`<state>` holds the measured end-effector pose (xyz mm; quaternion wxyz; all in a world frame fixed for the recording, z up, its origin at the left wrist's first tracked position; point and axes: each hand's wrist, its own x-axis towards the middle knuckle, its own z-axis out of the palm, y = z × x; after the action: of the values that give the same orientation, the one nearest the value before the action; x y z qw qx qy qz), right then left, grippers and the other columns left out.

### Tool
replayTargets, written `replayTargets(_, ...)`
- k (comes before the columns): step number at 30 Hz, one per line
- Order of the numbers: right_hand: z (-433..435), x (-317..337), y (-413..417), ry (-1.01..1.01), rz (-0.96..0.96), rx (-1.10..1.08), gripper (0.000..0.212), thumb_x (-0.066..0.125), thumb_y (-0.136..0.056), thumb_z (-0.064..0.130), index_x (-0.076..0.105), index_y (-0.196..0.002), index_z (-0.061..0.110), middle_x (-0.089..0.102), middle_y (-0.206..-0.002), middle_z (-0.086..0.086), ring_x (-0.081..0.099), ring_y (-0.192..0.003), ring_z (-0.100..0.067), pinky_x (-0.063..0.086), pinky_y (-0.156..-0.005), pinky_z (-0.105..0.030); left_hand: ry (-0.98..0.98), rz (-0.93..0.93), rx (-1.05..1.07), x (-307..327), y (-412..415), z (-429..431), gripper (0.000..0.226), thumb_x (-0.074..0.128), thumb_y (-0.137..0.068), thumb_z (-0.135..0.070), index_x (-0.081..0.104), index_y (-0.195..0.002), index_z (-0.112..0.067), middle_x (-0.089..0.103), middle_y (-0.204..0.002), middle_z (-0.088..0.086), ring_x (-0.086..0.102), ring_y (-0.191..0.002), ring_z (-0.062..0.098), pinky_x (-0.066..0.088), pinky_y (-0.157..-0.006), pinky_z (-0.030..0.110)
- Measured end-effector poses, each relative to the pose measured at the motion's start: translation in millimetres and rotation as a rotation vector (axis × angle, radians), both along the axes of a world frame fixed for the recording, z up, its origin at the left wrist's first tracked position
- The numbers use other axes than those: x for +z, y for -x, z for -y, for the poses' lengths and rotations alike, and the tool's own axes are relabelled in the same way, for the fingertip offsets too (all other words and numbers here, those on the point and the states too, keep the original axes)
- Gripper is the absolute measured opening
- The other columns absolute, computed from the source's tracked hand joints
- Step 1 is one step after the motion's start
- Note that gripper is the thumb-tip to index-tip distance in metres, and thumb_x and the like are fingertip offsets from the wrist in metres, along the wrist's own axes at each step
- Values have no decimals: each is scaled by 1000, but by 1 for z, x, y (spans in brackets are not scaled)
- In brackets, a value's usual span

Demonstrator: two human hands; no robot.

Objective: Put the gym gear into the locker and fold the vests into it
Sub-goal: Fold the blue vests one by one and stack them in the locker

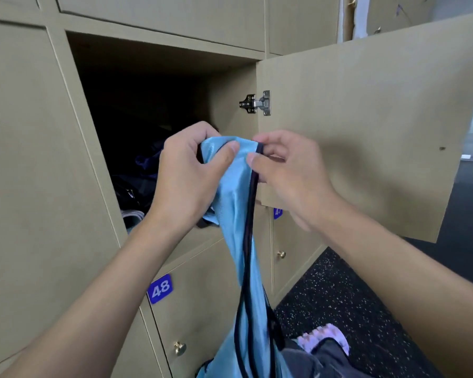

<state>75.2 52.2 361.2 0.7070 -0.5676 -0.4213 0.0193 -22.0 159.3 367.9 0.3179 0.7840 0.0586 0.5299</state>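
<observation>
A light blue vest [238,214] with dark trim hangs down in front of the open locker [159,64]. My left hand [186,175] pinches its top edge on the left. My right hand [287,170] pinches the same edge at the dark trim, close beside the left one. The vest's lower part trails down to the bottom of the view. Inside the locker lie dark items [137,184] and a pale folded thing [133,215] at the front lip; the back is too dark to read.
The locker door [366,126] stands swung open to the right, with a metal hinge [256,103]. Closed lockers lie below, one numbered 48 [160,289], with brass knobs [180,347]. On the dark speckled floor [339,296] sits a grey bag [320,358] with a pink ridged item [325,336].
</observation>
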Motion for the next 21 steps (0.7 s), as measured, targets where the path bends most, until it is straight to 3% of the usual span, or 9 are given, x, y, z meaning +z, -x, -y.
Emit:
replayTargets(2,-9,14,-3,-48,-32,-12,24,65,-89,1,62,-88,25,68,-83,2,64,-72,-13,51,-63,-26,-48,20,35,13,-2,-6,26,69,-91,-21,58,-78,0,58,-74,20,50,-58,26,42,-48,35)
replayTargets(5,-19,23,-3,-77,-72,33,22,64,-91,6,59,-106,21,69,-89,-2,67,-81,-20,54,-71,-33,-89,40,64,34,-2,-14,25,70,-89,-21,59,-77,-2,61,-75,16,52,-62,22,47,-58,39)
replayTargets(7,-19,16,-2,-36,-152,152,45,68,-90,8,49,-130,16,70,-88,-5,69,-86,-27,58,-78,-39,-100,38,77,40,-1,-18,25,69,-90,-21,57,-76,-4,59,-72,11,50,-63,13,45,-57,37)
replayTargets(9,-17,4,1,42,-178,244,57,72,-87,5,44,-136,12,69,-81,-5,67,-79,-25,58,-78,-38,-97,40,94,39,0,-21,28,70,-90,-22,55,-74,-3,55,-67,7,47,-61,10,42,-57,34)
replayTargets(11,-16,-8,7,149,-144,260,41,71,-86,4,57,-124,9,69,-79,-3,67,-81,-21,59,-82,-40,-95,39,107,35,2,-21,33,70,-89,-22,51,-72,-1,50,-65,4,43,-60,10,39,-56,31)
replayTargets(14,-16,-22,18,231,-111,250,6,68,-90,8,70,-97,8,71,-92,-16,69,-87,-22,60,-85,-40,-120,5,121,31,7,-19,36,70,-89,-23,46,-69,-4,47,-64,2,41,-60,10,37,-55,29)
replayTargets(16,-16,-27,24,236,-114,225,6,66,-92,10,69,-87,9,72,-97,-19,69,-84,-28,60,-83,-43,-125,-16,124,29,9,-18,36,70,-90,-23,46,-69,-5,49,-64,3,42,-60,10,37,-55,29)
replayTargets(21,-9,-33,22,237,-97,133,12,58,-94,7,58,-83,4,62,-82,-20,57,-74,-24,57,-76,-52,-44,-117,89,22,17,-12,25,70,-91,-27,56,-80,-11,54,-67,-6,49,-58,3,41,-53,21)
